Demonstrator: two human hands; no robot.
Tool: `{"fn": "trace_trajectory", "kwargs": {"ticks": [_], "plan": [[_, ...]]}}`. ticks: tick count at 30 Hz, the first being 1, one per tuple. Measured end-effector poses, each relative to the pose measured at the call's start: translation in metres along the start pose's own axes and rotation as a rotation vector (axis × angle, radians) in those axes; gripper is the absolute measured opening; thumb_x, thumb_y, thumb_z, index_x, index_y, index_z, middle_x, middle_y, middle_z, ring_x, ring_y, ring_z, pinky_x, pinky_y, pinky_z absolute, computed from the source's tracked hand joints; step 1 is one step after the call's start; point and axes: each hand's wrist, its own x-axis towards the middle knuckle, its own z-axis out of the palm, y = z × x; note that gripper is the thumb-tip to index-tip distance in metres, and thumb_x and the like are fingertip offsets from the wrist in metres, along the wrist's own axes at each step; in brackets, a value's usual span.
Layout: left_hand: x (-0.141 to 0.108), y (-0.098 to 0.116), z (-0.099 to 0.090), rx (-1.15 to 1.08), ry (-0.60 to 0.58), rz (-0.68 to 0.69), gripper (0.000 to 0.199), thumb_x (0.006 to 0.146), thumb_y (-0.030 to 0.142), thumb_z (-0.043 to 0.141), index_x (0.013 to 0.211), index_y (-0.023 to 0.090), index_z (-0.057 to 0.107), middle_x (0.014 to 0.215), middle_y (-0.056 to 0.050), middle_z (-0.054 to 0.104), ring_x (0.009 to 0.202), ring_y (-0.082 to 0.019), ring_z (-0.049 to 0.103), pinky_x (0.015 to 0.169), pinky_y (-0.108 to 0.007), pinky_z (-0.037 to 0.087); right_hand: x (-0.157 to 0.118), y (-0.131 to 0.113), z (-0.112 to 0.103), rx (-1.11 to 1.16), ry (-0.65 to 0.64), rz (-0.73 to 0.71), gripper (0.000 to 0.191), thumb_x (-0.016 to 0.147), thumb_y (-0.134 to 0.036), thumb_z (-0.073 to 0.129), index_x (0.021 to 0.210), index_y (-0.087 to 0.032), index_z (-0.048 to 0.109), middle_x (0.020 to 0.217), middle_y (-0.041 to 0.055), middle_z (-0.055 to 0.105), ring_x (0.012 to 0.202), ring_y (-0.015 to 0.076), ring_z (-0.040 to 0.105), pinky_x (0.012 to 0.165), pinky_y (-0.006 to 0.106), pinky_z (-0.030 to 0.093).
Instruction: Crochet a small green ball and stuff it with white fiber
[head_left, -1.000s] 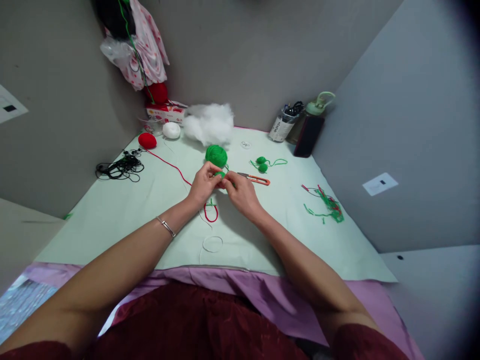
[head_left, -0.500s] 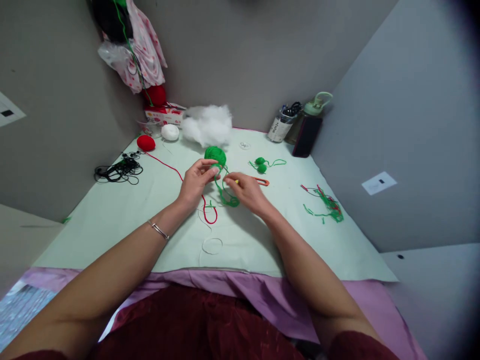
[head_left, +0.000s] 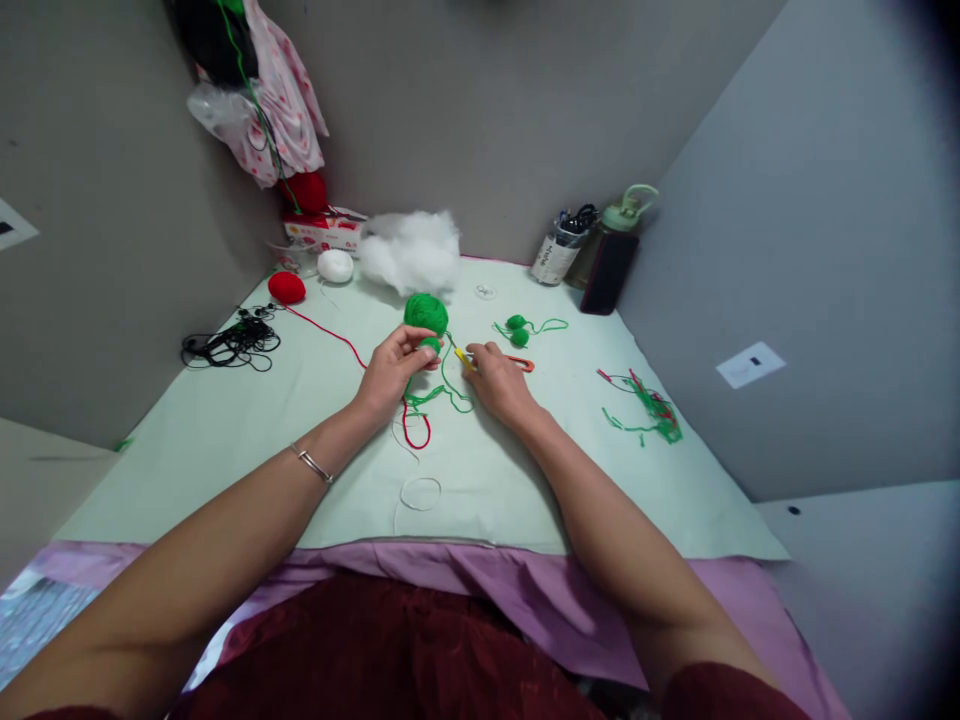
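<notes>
My left hand [head_left: 396,368] pinches a small round green crocheted piece [head_left: 430,345] between thumb and fingers. Green yarn strands [head_left: 435,396] trail from it onto the table, beside a red yarn loop [head_left: 418,440]. Just behind the fingertips sits a green yarn ball [head_left: 426,314]. My right hand [head_left: 499,382] is low over the cloth, its fingers closed round a slim yellow tool [head_left: 463,358]; its exact kind cannot be made out. An orange-handled tool [head_left: 523,364] lies beside that hand, partly hidden by it.
White stuffing [head_left: 412,252], a white yarn ball [head_left: 335,266] and a red one [head_left: 286,288] lie at the back left, near tangled black cord [head_left: 234,342]. Right of centre are two green pieces [head_left: 517,331]. Yarn scraps [head_left: 652,415], a pen cup [head_left: 556,252], a phone [head_left: 609,272] and a bottle [head_left: 624,215] stand or lie further right.
My right hand has moved slightly away from the left, and more of the yellow tool shows. The green strands have shifted left across the cloth. The held green piece is more visible.
</notes>
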Motion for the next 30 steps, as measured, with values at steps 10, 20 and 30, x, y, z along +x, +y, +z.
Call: {"fn": "trace_trajectory", "kwargs": {"ticks": [10, 20, 30], "plan": [[0.000, 0.004, -0.004, 0.080, 0.012, -0.007, 0.019, 0.073, 0.017, 0.077, 0.090, 0.018, 0.068, 0.070, 0.004, 0.064, 0.059, -0.010, 0.059, 0.060, -0.023, 0.048, 0.007, 0.007, -0.007, 0.271, 0.050, -0.006, 0.008, 0.078, -0.016, 0.059, 0.083, -0.018, 0.065, 0.082, 0.0025, 0.065, 0.077, 0.0187, 0.056, 0.072, 0.031, 0.037], [-0.001, 0.003, -0.002, 0.054, -0.038, -0.089, 0.031, 0.079, 0.020, 0.077, 0.110, 0.016, 0.075, 0.068, 0.003, 0.067, 0.063, -0.011, 0.063, 0.068, -0.024, 0.054, -0.010, -0.015, -0.018, 0.724, -0.026, -0.109, 0.039, 0.080, -0.026, 0.050, 0.116, -0.020, 0.064, 0.077, -0.0020, 0.064, 0.063, 0.0140, 0.047, 0.058, 0.026, 0.035], [-0.001, 0.003, -0.003, 0.042, -0.068, -0.083, 0.037, 0.084, 0.025, 0.075, 0.120, 0.013, 0.073, 0.075, -0.001, 0.073, 0.072, -0.013, 0.069, 0.078, -0.028, 0.058, -0.016, -0.019, -0.019, 0.923, -0.180, -0.182, 0.041, 0.101, -0.053, 0.052, 0.102, -0.018, 0.072, 0.056, -0.0076, 0.042, 0.051, 0.0099, 0.033, 0.052, 0.026, 0.026]]}}
